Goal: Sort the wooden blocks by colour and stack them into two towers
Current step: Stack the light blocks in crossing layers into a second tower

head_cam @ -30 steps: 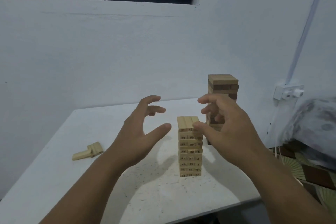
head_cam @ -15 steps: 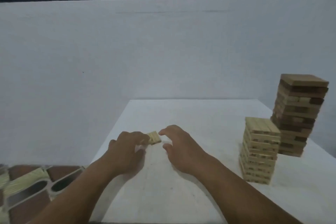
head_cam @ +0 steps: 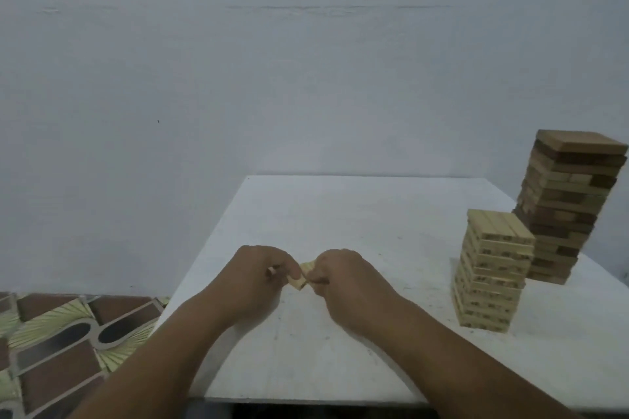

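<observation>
Light wooden blocks lie pinched between my two hands near the white table's left side. My left hand is closed on their left end, and another block end shows between its fingers. My right hand grips their right end. How many blocks are held is hidden by my fingers. A short tower of light numbered blocks stands at the right. Behind it rises a taller tower of darker brown blocks.
The white table has its left edge just beside my left hand and its front edge under my forearms. A patterned tiled floor lies below at the left. A plain white wall runs behind the table.
My view swung left, away from the towers. Both hands dropped from beside the light tower to the loose blocks at the table's left and have closed on them, lifting them slightly.
</observation>
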`<state>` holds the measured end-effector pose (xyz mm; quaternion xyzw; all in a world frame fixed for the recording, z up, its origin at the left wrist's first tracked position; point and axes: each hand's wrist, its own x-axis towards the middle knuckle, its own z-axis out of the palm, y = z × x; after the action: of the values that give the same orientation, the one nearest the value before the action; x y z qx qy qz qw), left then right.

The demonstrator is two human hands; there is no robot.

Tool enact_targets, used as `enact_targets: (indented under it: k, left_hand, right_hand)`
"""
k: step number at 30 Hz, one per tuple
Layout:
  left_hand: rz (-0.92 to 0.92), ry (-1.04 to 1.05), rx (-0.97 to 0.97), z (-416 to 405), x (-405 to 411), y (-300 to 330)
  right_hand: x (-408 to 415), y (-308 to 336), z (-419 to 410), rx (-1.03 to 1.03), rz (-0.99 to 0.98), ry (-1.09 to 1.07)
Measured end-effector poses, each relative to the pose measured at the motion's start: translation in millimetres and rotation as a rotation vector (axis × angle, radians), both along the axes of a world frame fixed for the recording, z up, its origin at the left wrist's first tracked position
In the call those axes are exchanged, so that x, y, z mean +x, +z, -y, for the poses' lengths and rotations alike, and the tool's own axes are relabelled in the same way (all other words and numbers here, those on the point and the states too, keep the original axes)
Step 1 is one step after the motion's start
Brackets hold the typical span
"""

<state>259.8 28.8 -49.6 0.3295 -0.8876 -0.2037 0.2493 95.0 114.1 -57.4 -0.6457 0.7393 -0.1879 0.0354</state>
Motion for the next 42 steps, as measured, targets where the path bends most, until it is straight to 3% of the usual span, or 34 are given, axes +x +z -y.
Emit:
enact_targets:
  k: [6,11,19,26,30,34,39,42]
  left_hand:
    - [0.086,-0.245,0.146,-57.1,-36.0,20.7]
    - [0.127,-0.363,0.213,-90.9,-62.9,21.0]
    - [-0.025,-0.395,0.125,-98.4,-69.7,10.4]
    - [-0.111,-0.381,0.171,-94.5,-68.3,-1.6]
    - [-0.067,-0.361,0.197,-94.7,-66.1,0.0]
    - [0.023,-0.359,0.096,-94.1,-64.7,4.3]
    - [0.096,-0.487,0.087,-94.0,-56.4,8.6]
    - [0.067,-0.443,0.102,-92.9,-52.8,8.8]
  right_hand:
    - [-21.9,14.5,-100.0,0.080,0.025,0.037]
    - [-40.2,20.2,-132.9,0.263,-0.064,0.049]
    - [-46.3,14.0,-154.5,0.042,-0.019,0.068]
    - [-39.6,10.7,-159.0,-0.111,0.100,-0.017]
    - [-36.3,10.5,-156.9,-0.156,0.147,-0.046]
    - [-39.3,12.9,-159.5,-0.177,0.231,-0.042]
    - [-39.1,14.9,-159.7,-0.128,0.320,-0.020]
    - [-40.0,14.3,-160.0,-0.116,0.328,-0.016]
